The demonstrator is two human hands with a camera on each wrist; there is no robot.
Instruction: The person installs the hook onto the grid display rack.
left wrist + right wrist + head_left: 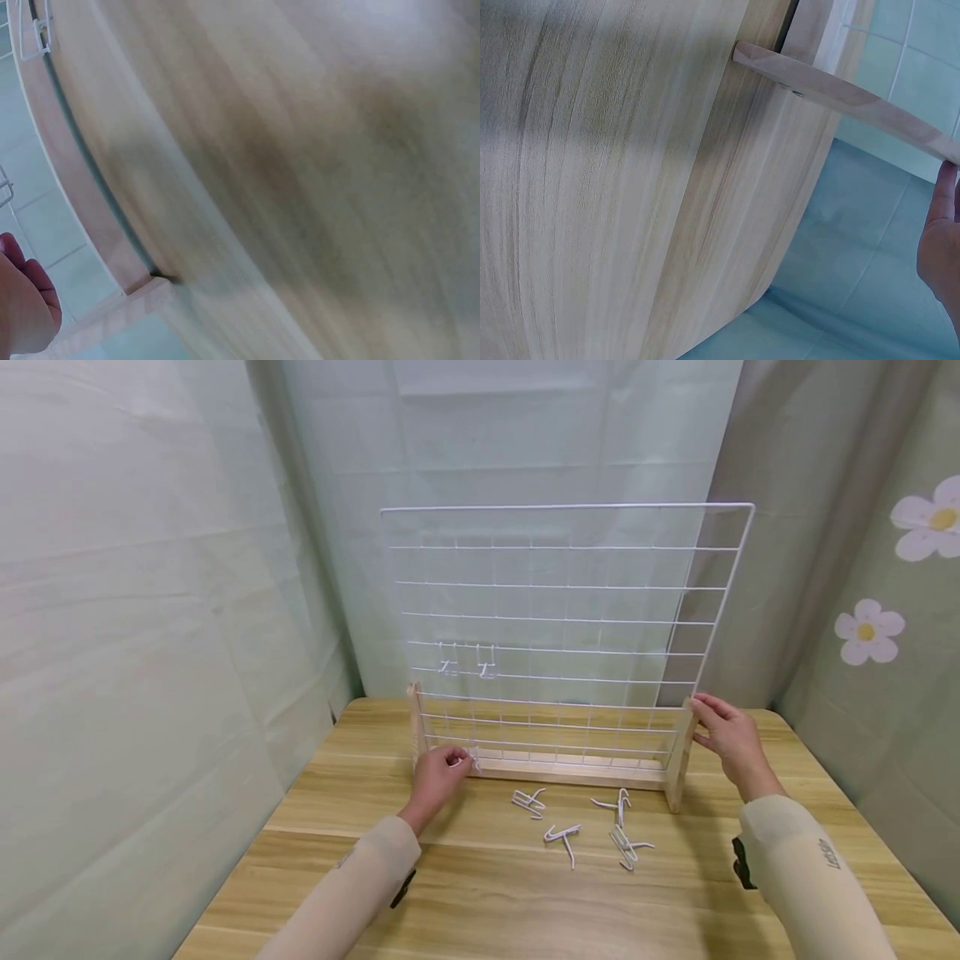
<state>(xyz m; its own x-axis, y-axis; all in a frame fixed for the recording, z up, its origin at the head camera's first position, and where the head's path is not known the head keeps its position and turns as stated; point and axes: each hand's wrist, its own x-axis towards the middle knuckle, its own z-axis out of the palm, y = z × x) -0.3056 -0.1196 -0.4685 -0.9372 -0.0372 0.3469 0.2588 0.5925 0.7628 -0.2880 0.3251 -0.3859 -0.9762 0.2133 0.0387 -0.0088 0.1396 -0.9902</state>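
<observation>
A white wire grid panel (555,619) stands upright in a wooden stand (570,772) on the table. My left hand (441,775) pinches a small white wire hook (476,762) at the lower left of the grid, close to the base bar; whether it touches the wires I cannot tell. My right hand (731,739) grips the top of the stand's right upright (680,756), and in the right wrist view a finger lies against that wood. Two white hooks hang side by side on the grid's left part, a left one (447,667) and a right one (487,670).
Several loose white hooks lie on the wooden table (480,893) before the stand, among them one hook (529,802) at the left and another hook (624,847) at the right. Pale curtains (525,435) surround the table at the back and sides.
</observation>
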